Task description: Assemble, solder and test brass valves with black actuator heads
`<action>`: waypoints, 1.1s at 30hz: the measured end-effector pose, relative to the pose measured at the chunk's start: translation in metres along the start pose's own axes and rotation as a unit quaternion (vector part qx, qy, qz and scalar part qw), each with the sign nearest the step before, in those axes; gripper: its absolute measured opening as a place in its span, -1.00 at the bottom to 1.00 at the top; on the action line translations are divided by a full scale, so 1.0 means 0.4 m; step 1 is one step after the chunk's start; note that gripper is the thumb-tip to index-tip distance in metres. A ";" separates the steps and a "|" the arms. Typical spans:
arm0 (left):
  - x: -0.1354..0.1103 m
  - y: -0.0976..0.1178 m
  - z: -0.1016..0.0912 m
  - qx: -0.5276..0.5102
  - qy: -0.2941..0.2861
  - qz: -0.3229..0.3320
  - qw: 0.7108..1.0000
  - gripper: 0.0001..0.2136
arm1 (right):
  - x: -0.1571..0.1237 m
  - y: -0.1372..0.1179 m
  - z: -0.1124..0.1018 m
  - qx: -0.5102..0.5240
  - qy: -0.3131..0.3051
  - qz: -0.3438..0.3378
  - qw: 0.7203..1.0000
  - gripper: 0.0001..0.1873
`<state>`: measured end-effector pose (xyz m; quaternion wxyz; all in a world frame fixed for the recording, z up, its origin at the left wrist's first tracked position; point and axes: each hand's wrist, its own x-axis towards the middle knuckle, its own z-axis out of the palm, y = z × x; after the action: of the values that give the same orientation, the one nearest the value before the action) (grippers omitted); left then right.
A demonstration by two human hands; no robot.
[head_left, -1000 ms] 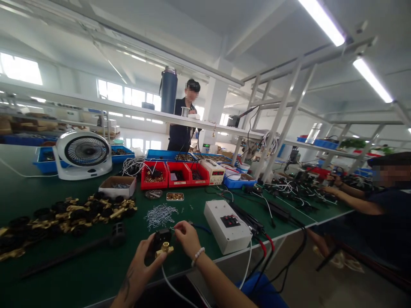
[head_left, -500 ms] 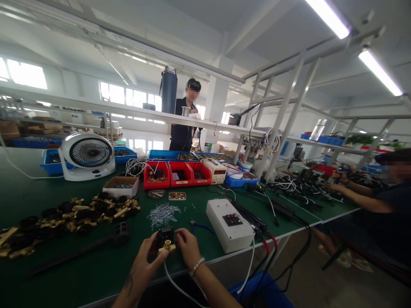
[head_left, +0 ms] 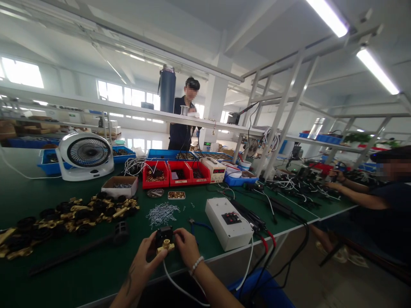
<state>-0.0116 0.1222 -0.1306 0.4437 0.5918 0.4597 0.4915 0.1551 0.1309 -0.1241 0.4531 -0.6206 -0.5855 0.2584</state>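
Brass fitting [head_left: 165,247] w/ a blk housing [head_left: 165,233] against its far side is held at the front of the green counter [head_left: 96,278], left of the white switch box [head_left: 228,224]. L hand [head_left: 147,255] pinches it: thumb along the near brass, fingers round the housing's L flank. R hand [head_left: 186,247] has thumb & fingertips drawn in at the housing's R side; can't tell if they grip anything small. Handling, my guess: brass prob. dense for its size, rigid, maybe slick if oily; housing looks like stiff plastic, lighter & easier to crack. Best hold = brass body, low, w/ light support on the housing. White cable [head_left: 175,284] comes out below, left of the box; looks bendy, may tug, attachment hidden. Bent wire clips [head_left: 163,214] lie farther back, left of the box: thin, springy, prob. fingertip stuff. Blue-handled pliers [head_left: 203,225] lie just left of it.
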 end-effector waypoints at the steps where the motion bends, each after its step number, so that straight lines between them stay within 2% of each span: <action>1: 0.000 -0.001 -0.001 -0.001 -0.003 -0.001 1.000 -0.36 | 0.000 0.000 0.000 0.001 0.000 0.000 1.000 -0.77; 11: 0.028 -0.028 -0.021 -0.002 -0.036 -0.008 0.999 -0.32 | 0.006 0.015 0.005 0.027 0.011 0.009 1.000 -0.80; 21: 0.022 -0.017 -0.020 0.011 -0.039 0.012 0.999 -0.35 | 0.009 0.007 0.000 0.121 0.039 0.022 0.992 -0.84; 27: 0.001 0.014 0.005 0.067 -0.003 0.055 0.996 -0.36 | 0.010 -0.025 -0.051 0.214 0.070 0.021 0.974 -0.62; 33: -0.002 0.025 0.043 0.101 0.013 0.079 0.992 -0.38 | -0.012 -0.061 -0.107 0.238 0.051 0.023 0.970 -0.61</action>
<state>0.0062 0.1185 -0.1232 0.3355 0.6616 0.4641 0.4841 0.1788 0.1129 -0.0846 0.6112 -0.5203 -0.4689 0.3686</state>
